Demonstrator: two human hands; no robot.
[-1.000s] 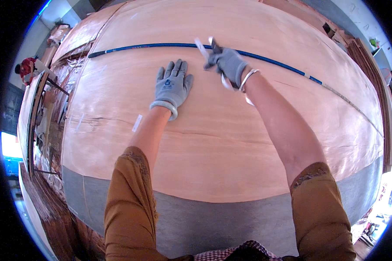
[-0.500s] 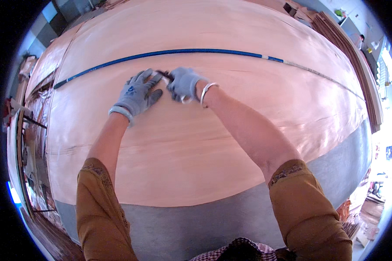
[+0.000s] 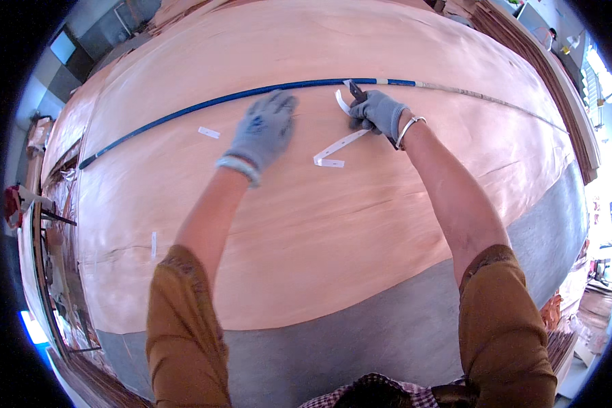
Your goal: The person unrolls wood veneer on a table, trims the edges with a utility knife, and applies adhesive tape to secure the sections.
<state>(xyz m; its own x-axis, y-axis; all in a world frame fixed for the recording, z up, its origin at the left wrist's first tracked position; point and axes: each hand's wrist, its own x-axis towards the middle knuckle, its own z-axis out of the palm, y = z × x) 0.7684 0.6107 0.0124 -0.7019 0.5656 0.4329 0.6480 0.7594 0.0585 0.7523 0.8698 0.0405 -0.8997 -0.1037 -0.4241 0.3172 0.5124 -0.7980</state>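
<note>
A large, pale pinkish-tan wood veneer sheet (image 3: 285, 265) spreads under both hands. My left hand (image 3: 260, 130), in a grey-blue glove, lies over it with fingers stretched out, slightly blurred and holding nothing. To its right, my gloved right hand (image 3: 379, 114) is closed around a small dark-handled knife (image 3: 355, 90) pointing up and left. A white perforated tape strip (image 3: 332, 147) passes through the same fingers; its loose length folds back on the sheet, and a short end curls up beside the knife. Short tape pieces lie at the left hand's left (image 3: 209, 132) and near the left sleeve (image 3: 154, 245).
A long blue rod (image 3: 238, 97) with a pale, bare right part lies across the sheet beyond my hands. Grey surface (image 3: 299, 360) shows along the near edge. Stacked veneer sheets (image 3: 534, 75) stand at the right, and a metal frame (image 3: 41, 272) at the left.
My right hand has moved right and away from the left, drawing out the white tape. The left hand lies flatter. The view has shifted, bringing short tape pieces into sight.
</note>
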